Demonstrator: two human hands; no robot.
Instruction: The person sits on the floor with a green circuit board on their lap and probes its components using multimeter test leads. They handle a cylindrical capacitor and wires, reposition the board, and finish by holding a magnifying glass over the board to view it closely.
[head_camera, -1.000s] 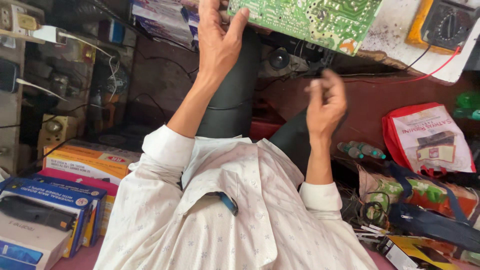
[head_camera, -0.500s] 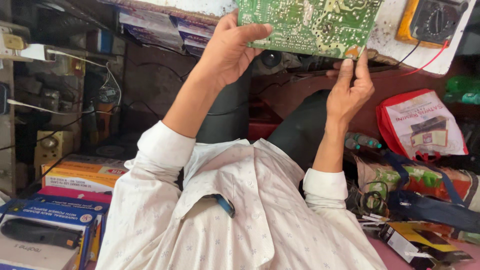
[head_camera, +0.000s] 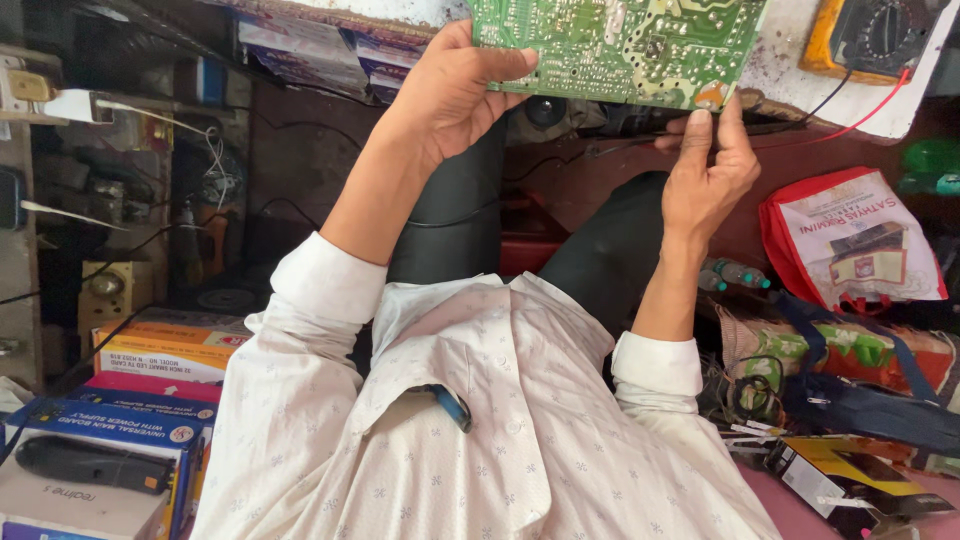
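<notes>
A green circuit board (head_camera: 620, 45) fills the top centre of the frame, its soldered underside facing the camera and its top edge cut off by the frame. The left hand (head_camera: 450, 95) grips the board's left end, thumb laid over the near face and fingers curled round the edge, so it is closed on the board. The right hand (head_camera: 705, 175) sits just under the board's lower right corner with its fingers held together and nearly straight, the fingertips (head_camera: 700, 118) touching the board's bottom edge; whether it pinches the board or only steadies it cannot be told. Both hands are raised towards the top of the frame, the board spanning the gap between them.

Right of the board, in the upper right corner, a yellow-cased meter (head_camera: 870, 35) lies on a white worn surface, with a red lead (head_camera: 870, 115) running from it. Lower, at the right edge, lies a red and white printed bag (head_camera: 850, 245). Below it sits a green patterned bag with dark straps (head_camera: 850, 375), and in the lower right corner a black and yellow box (head_camera: 850, 480). At the lower left, flat cartons are stacked: an orange box (head_camera: 165, 345), a pink box (head_camera: 150, 387) and a blue box (head_camera: 110, 435), with a white carton (head_camera: 70, 495) in front
</notes>
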